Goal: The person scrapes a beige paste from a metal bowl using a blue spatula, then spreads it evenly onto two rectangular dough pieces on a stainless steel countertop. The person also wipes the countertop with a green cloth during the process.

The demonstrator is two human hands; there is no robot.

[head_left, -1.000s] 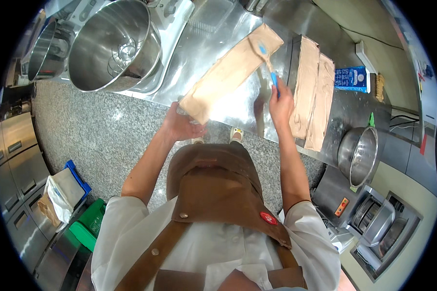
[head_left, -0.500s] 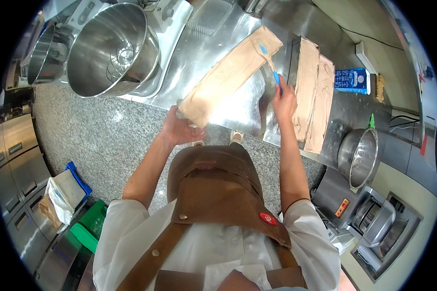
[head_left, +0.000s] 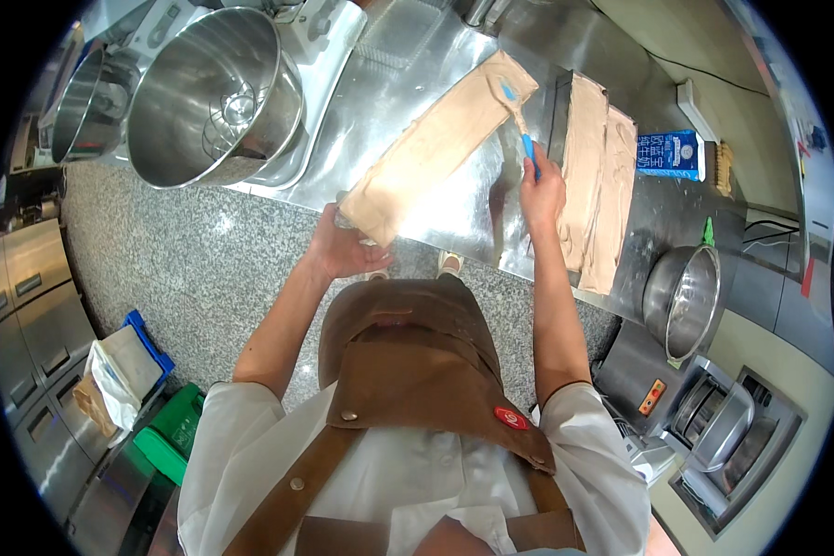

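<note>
Nudged toward 3 o'clock, the blue spatula (head_left: 528, 146) meets the cream-topped strip (head_left: 435, 144), gripped by the right hand (head_left: 543, 195). Left hand (head_left: 339, 248) clasps the strip's 7 o'clock end

Across the lower part of the frame spreads a white, short-sleeved shirt (head_left: 241, 463), its wide sleeves (head_left: 588, 435) ending around the elbows, while the left hand (head_left: 336, 248) and right hand (head_left: 542, 196) are bare. Over it sits a brown apron (head_left: 417, 389) with broad straps (head_left: 283, 496), round metal studs (head_left: 350, 416) and, right of centre, a round red badge (head_left: 511, 418) bearing a white mark; pale shoes (head_left: 450, 263) peek out mid-frame.
</note>
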